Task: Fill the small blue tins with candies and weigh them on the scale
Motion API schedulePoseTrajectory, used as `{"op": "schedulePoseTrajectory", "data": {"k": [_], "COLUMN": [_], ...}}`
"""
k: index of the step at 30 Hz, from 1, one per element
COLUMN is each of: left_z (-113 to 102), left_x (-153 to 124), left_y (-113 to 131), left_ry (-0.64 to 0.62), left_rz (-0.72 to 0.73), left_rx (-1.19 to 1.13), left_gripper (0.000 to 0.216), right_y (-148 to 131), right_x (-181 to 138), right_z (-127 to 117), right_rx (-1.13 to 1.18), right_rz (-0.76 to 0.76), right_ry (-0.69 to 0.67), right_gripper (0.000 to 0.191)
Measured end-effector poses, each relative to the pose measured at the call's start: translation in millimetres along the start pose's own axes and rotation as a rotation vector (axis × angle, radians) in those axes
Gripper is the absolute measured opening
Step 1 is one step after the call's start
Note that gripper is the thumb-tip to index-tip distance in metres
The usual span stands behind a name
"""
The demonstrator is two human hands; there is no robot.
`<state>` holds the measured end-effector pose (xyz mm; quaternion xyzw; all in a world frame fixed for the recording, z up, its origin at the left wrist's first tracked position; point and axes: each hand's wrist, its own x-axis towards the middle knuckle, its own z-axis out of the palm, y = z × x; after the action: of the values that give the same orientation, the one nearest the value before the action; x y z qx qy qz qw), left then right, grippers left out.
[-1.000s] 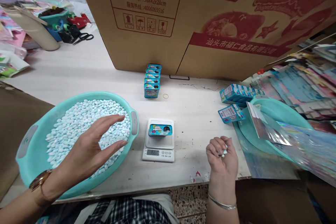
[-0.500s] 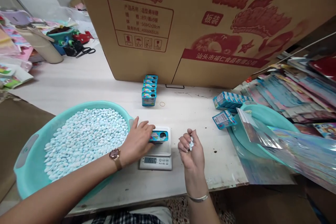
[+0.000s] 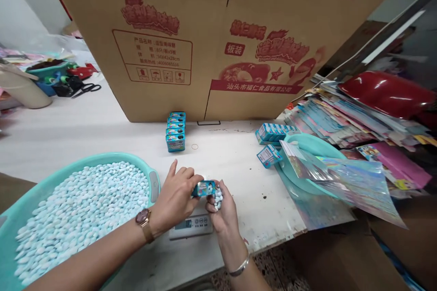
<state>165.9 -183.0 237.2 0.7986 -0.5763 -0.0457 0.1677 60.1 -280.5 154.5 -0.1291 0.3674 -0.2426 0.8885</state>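
My left hand (image 3: 177,194) grips a small blue candy box (image 3: 205,188), tilted over my right palm. Curled into a cup, my right hand (image 3: 226,213) holds several pale blue and white candies (image 3: 217,199) right at the box's end. Both hands are above a white digital scale (image 3: 191,228), whose platform they largely hide. To the left stands a turquoise basin (image 3: 112,155) filled with the same kind of candies (image 3: 85,209). Behind my left hand, several matching blue boxes (image 3: 175,142) form a row on the white table (image 3: 232,159).
A large cardboard carton (image 3: 164,100) rises at the back. On the right are more blue boxes (image 3: 273,132), a single box (image 3: 269,156), and another turquoise basin (image 3: 317,145) with shiny film sheets (image 3: 355,182) over it. Scissors (image 3: 87,88) and a bottle (image 3: 25,86) lie back left.
The blue box has been lifted off the scale and tipped beside my right hand. My right hand has moved left to meet it. The camera view has shifted too.
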Motion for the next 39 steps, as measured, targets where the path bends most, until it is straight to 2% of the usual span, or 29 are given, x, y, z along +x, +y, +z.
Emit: {"op": "schedulePoseTrajectory", "data": {"k": [3,7,13,17,21,25,29,33,35,37,39], "left_z": [6.4,2.7,-3.4,6.1,14.1,1.5,-32.1,-74.1,-94.5,-112.1,-125.8], "left_x": [-4.1,-4.5,20.5,39.3,49.3,42.8,2.5,-66.9,-111.2,-162.9,-218.0], "left_y": [-8.8,-26.5,-84.9,-118.1,-121.7,-117.8,-131.4,-143.7,-137.3,-119.4,-94.9], "left_ry": [0.025,0.06,0.077,0.075,0.106,0.2,0.354,0.494,0.594,0.707,0.783], "left_rz": [-0.033,-0.133,-0.4,-0.456,-0.49,-0.511,-0.48,-0.502,-0.544,-0.574,-0.586], "left_rx": [-0.024,-0.121,-0.098,-0.05,-0.041,-0.065,-0.159,-0.308,-0.455,-0.627,-0.725], "left_gripper": [0.023,0.032,0.038,0.037,0.038,0.056,0.059,0.062,0.063,0.064,0.063], "right_y": [-2.2,-14.1,-26.8,-21.7,-15.7,-12.9,-3.0,27.3,50.4,76.3,102.4], "right_x": [-1.3,-2.3,5.0,10.5,13.2,16.6,11.5,-8.8,-19.6,-28.9,-35.1], "right_z": [0.4,2.1,-8.4,-21.2,-29.7,-31.8,-18.4,28.8,62.6,93.8,115.1], "right_rx": [0.058,0.153,0.191,0.15,0.111,0.113,0.052,-0.062,-0.159,-0.333,-0.605], "right_rz": [0.011,0.102,0.12,0.13,0.148,0.201,0.207,0.215,0.234,0.207,0.072], "right_ry": [-0.049,-0.156,-0.185,-0.212,-0.247,-0.235,-0.232,-0.338,-0.424,-0.525,-0.634], "right_gripper": [0.022,0.02,0.02,0.027,0.026,0.029,0.033,0.026,0.027,0.031,0.035]}}
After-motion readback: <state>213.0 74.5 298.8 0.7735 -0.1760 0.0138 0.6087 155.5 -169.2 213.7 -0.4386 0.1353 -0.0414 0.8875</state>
